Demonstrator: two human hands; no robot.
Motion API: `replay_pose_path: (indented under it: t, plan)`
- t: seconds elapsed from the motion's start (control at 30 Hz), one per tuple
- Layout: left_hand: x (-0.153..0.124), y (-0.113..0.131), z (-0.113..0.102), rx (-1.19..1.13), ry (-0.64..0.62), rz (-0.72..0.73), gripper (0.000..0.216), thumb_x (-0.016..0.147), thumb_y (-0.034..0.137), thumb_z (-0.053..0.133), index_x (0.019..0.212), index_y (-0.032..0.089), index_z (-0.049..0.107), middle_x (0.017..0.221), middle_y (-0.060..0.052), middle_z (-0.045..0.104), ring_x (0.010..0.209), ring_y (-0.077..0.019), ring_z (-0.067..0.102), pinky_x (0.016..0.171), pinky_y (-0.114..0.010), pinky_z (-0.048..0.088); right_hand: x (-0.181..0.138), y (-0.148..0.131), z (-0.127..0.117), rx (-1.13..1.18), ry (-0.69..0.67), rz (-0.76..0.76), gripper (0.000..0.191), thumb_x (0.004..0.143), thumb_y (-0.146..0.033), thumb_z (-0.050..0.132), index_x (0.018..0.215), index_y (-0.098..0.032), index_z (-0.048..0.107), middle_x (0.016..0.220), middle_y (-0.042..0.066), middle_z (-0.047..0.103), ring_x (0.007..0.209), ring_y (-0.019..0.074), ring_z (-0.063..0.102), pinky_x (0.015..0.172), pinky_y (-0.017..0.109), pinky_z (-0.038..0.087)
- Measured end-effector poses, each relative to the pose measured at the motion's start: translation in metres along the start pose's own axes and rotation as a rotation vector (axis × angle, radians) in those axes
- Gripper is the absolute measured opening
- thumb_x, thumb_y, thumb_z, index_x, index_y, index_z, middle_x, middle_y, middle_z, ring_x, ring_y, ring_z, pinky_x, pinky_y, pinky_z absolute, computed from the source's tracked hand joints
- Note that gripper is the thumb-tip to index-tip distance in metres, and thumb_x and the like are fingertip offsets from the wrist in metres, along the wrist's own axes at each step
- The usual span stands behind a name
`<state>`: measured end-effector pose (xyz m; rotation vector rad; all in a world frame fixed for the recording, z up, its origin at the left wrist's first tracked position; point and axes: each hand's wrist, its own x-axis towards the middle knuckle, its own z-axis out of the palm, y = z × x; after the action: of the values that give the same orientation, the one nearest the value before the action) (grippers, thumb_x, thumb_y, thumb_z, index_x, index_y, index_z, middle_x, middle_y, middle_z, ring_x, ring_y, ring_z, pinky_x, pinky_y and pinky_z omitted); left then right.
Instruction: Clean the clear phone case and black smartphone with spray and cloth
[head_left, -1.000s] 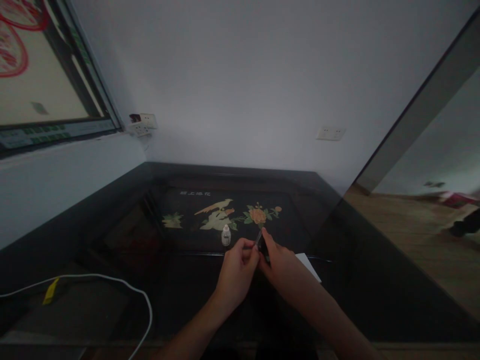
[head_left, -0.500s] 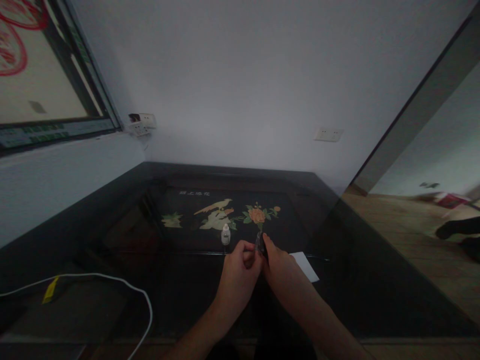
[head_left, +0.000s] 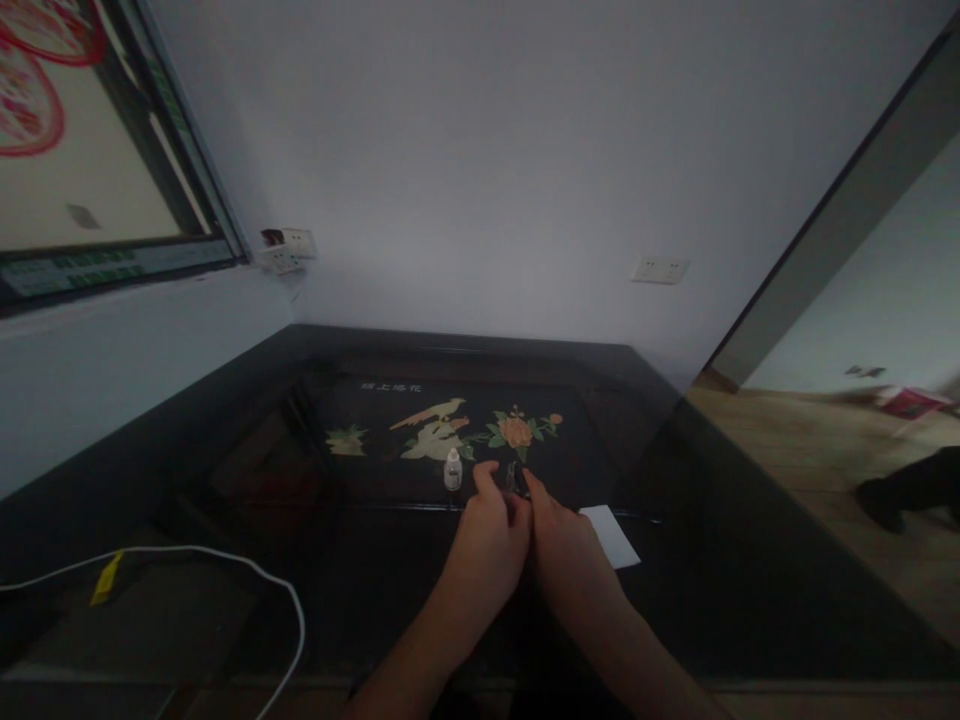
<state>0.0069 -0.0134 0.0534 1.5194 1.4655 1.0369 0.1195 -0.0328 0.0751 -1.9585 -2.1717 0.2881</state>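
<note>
My hands meet low in the middle of the view, above a black glossy table (head_left: 360,590). Between them is a small dark object (head_left: 516,478) with a shiny, clear-looking side; its kind is too small to make out. My right hand (head_left: 559,525) is closed around its right side. My left hand (head_left: 495,520) is curled against its near left side, with the index finger lifted and bent. The lower part of the object is hidden by my fingers. Just left of my hands stands a small white dropper bottle (head_left: 453,470), upright. A white sheet of paper (head_left: 611,537) lies beside my right wrist.
A white cable (head_left: 217,553) with a yellow tag (head_left: 106,578) curves over the table's left part. Bird and flower decoration (head_left: 514,432) covers the table's middle. Sockets (head_left: 660,270) are on the wall behind. At the far right, a person's dark-clothed leg (head_left: 911,485) shows on the floor.
My left index finger has lifted away from the object, and the left hand has turned slightly. The object sits a little lower between my hands. The person's leg at far right has shifted.
</note>
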Motion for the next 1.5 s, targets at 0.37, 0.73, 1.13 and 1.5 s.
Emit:
replay_pose_path:
  t: [0.37, 0.73, 1.13, 1.5]
  plan:
    - [0.007, -0.001, -0.008, -0.050, -0.099, 0.062, 0.033, 0.097, 0.029, 0.050, 0.123, 0.014, 0.062, 0.093, -0.018, 0.076, 0.082, -0.0281, 0.074, 0.075, -0.031, 0.049, 0.001, -0.006, -0.004, 0.000, -0.005, -0.024, 0.048, 0.099, -0.008, 0.043, 0.146, -0.014, 0.051, 0.132, 0.018, 0.070, 0.104, 0.0290, 0.076, 0.088, 0.035, 0.059]
    - [0.001, -0.002, -0.004, -0.002, -0.061, 0.008, 0.051, 0.094, 0.023, 0.048, 0.142, 0.004, 0.050, 0.089, -0.022, 0.075, 0.080, -0.0319, 0.074, 0.076, -0.035, 0.050, 0.001, -0.005, -0.004, 0.028, -0.004, -0.045, 0.048, 0.099, -0.008, 0.043, 0.145, -0.014, 0.052, 0.137, 0.017, 0.067, 0.112, 0.0280, 0.073, 0.095, 0.036, 0.058]
    - [0.003, 0.011, -0.006, 0.172, -0.051, -0.043, 0.034, 0.101, 0.022, 0.034, 0.127, 0.008, 0.051, 0.097, -0.024, 0.072, 0.091, -0.0322, 0.074, 0.079, -0.039, 0.052, -0.002, 0.001, 0.011, 0.038, 0.079, -0.090, 0.049, 0.096, -0.007, 0.045, 0.143, -0.014, 0.055, 0.138, 0.015, 0.067, 0.106, 0.0278, 0.076, 0.090, 0.036, 0.061]
    - [0.021, -0.035, -0.016, -0.103, 0.006, -0.047, 0.040, 0.104, 0.045, 0.036, 0.126, 0.019, 0.055, 0.089, -0.009, 0.073, 0.064, -0.0201, 0.070, 0.056, -0.028, 0.054, -0.003, 0.019, -0.008, 0.303, 0.458, -0.137, 0.039, 0.102, -0.027, 0.038, 0.130, -0.016, 0.062, 0.114, 0.015, 0.078, 0.096, 0.0289, 0.078, 0.079, 0.037, 0.061]
